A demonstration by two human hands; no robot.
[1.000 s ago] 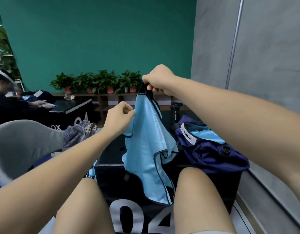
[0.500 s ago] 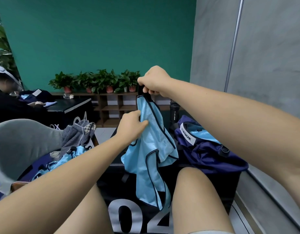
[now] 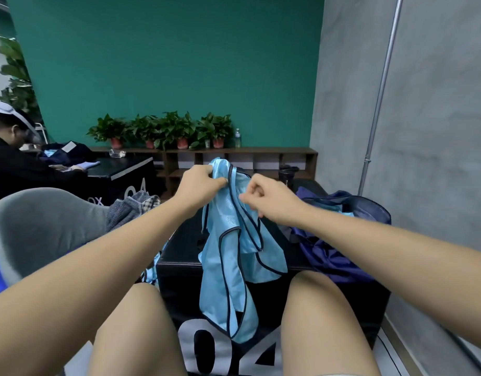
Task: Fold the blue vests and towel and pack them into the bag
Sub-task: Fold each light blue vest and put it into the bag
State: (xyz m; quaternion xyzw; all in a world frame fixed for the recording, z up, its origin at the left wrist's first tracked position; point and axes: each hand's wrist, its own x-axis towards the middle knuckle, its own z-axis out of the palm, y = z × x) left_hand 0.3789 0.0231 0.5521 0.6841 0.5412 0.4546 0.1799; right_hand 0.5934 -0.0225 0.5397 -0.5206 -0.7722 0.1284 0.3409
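**Vest held up over the black box**

Head view: your left hand (image 3: 200, 183) pinches the top of the blue vest (image 3: 234, 256), fingers closed on fabric. Your right hand (image 3: 269, 198) grips its trim, fingers curled. The vest hangs over the black box (image 3: 179, 256); the bag (image 3: 342, 240) sits on the box's right side.

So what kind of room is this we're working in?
Probably an indoor data-collection or studio room, not a home: black numbered boxes serve as worktables, another person works at a second such box by the plain teal wall, and a low wooden shelf holds potted plants.
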